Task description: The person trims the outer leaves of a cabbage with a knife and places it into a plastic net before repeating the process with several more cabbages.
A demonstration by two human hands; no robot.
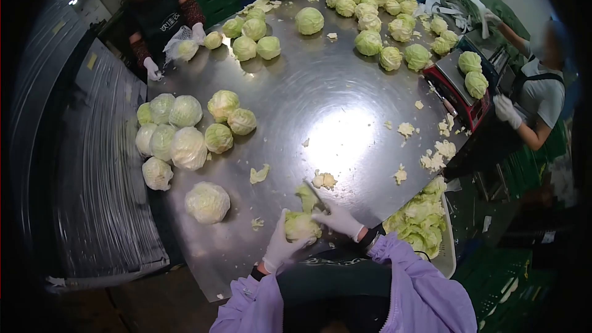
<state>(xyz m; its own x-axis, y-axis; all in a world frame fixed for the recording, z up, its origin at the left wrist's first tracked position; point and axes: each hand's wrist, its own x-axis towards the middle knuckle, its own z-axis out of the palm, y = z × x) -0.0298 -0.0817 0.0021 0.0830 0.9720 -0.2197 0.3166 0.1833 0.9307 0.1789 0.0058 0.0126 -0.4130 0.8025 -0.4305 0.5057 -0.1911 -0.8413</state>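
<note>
In my gloved left hand point(285, 245) I hold a pale green cabbage point(302, 227) close above the near edge of the table, fingers wrapped round its left side. My gloved right hand point(339, 219) is closed on a knife point(313, 191), whose narrow blade points up and to the left. A loose green leaf point(304, 200) stands out from the cabbage's far side, beside the blade. Just beyond lie cut stem scraps point(324, 179), with a torn leaf point(259, 174) further left. The knife's handle is hidden in my fingers.
Left on the steel table point(290, 117) sit wrapped cabbages point(188, 149) and bare ones point(223, 105); more cabbages point(369, 43) lie at the far right. A crate point(452, 240) of leaves stands at my right. Co-workers stand around the table, one beside a red scale point(472, 111).
</note>
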